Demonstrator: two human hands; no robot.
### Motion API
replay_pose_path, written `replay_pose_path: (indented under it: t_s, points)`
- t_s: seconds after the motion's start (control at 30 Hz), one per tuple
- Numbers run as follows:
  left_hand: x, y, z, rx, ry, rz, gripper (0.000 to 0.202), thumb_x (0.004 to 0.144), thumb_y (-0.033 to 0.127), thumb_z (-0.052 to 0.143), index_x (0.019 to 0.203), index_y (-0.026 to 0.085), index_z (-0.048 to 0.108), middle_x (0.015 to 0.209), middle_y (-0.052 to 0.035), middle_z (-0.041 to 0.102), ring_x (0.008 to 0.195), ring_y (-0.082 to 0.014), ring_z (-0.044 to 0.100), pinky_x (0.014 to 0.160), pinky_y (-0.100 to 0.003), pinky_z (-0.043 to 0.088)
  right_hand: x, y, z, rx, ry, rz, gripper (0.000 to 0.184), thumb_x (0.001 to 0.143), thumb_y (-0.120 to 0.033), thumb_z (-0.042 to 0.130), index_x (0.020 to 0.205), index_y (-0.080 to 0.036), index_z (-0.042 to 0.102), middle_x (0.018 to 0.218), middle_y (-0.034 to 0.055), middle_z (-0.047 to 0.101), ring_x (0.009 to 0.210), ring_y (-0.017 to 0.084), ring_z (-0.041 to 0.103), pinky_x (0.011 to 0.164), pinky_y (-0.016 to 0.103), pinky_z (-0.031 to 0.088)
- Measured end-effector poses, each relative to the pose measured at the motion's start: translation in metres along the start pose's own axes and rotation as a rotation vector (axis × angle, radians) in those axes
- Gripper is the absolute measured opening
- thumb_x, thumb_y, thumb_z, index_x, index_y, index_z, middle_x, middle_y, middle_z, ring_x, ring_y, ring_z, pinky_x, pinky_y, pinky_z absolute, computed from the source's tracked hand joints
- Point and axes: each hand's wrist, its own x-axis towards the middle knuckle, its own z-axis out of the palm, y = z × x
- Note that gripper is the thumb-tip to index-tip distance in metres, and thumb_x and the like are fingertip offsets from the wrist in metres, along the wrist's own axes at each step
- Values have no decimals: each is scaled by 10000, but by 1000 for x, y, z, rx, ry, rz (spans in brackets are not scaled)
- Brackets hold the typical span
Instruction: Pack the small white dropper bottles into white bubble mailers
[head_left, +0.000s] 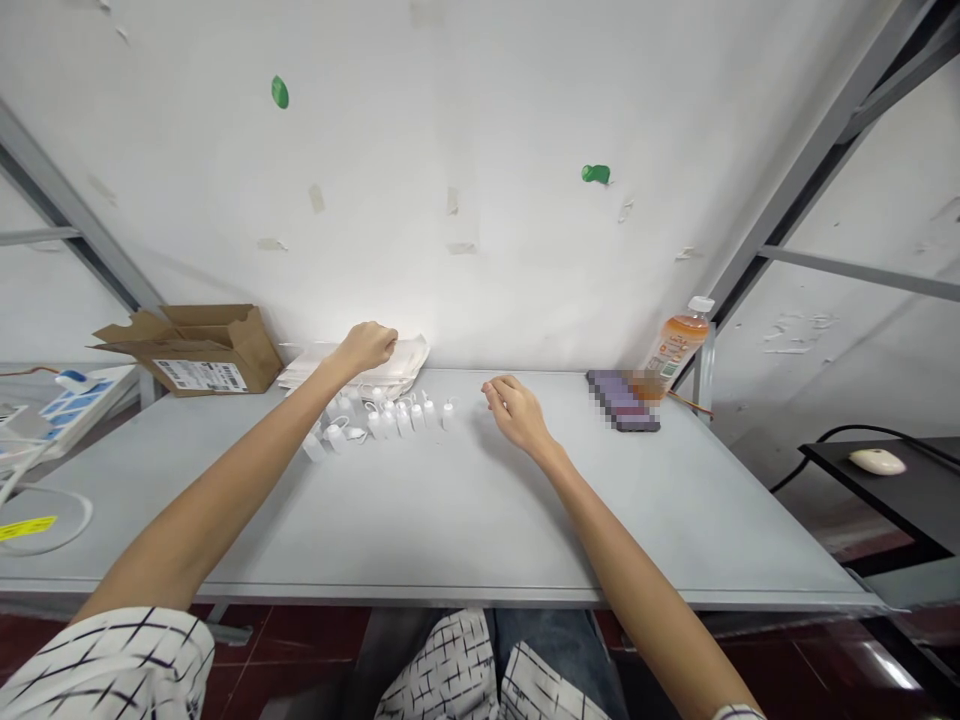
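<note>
Well, the left hand [366,347] is at about 11 o'clock, closed in a loose fist and gripping nothing visible; it is over a stack of white paper bags [394,362], though whether it touches them I cannot tell. The right hand [517,412] is at about 12 o'clock, half curled, slightly open and empty; it is just beside a cluster of small white plastic bottles [397,418], which stand and lie on a grey table [450,520] at about 11 o'clock. A cardboard box [217,350] sits at 10 o'clock; a pixelated purple phone [622,400] lies at 1 o'clock, and an orange drink bottle [675,345] stands just behind it; a white computer mouse [876,461] rests on a black shelf [885,490] at 2 o'clock.
</note>
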Motion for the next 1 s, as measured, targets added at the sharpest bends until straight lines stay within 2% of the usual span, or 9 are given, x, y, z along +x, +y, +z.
replay_pose_path:
  t_s: [0.2,0.37,0.47,0.6,0.7,0.77,0.87,0.93,1.0]
  points:
    - [6,7,-21,-53,244,23,333,874,238,438,932,134,749,967,-154,756,941,-307,683,831,-382,477,2,6,-5,31,45,25,375,1034,-351,341,883,-195,648,1076,75,670,778,154,651,726,286,451]
    - [5,33,-31,-76,430,91,246,883,190,455,868,154,699,970,-121,743,906,-259,680,794,-353,489,3,9,-11,167,77,74,425,1020,-442,352,860,-187,652,1056,90,685,805,173,672,710,291,479]
    - [0,64,-36,-110,614,276,220,907,161,455,818,161,655,870,-102,716,796,-221,661,700,-319,479,6,5,-21,473,96,138,479,965,-585,411,910,-180,660,1098,106,681,816,190,699,623,274,519]
    - [-13,123,-46,-106,808,574,261,948,97,410,798,168,611,838,-80,690,787,-179,637,676,-278,476,12,-1,-48,853,176,242,588,859,-717,499,975,-162,653,1080,132,685,756,218,721,566,297,561]
    - [-27,171,-51,-55,900,742,302,947,32,371,793,171,591,815,-52,680,796,-157,633,669,-258,470,14,3,-75,1012,251,285,572,795,-699,608,1023,-175,640,958,92,702,710,208,711,573,306,572]
    - [-36,199,-51,-28,951,788,285,962,56,389,791,172,587,832,-50,682,797,-155,634,677,-263,476,13,11,-92,1039,291,278,524,704,-584,761,1017,-177,656,852,46,695,694,185,685,574,279,553]
    - [-50,233,-47,-48,954,779,257,966,70,410,830,172,602,875,-51,690,894,-171,650,768,-293,502,6,26,-115,1017,266,297,500,558,-389,883,967,-161,709,753,11,683,655,149,634,568,249,506]
    - [-60,249,-44,-73,898,756,200,977,136,446,912,174,631,950,-66,699,985,-198,647,882,-344,505,-1,36,-128,982,219,345,474,516,-342,901,917,-152,735,735,15,690,622,136,612,548,244,480]
    - [-72,259,-44,-73,806,729,182,972,253,513,1066,162,639,1103,-113,688,1129,-257,609,1029,-450,447,-8,48,-139,938,187,399,457,504,-344,908,888,-152,751,727,24,698,594,132,600,521,245,461]
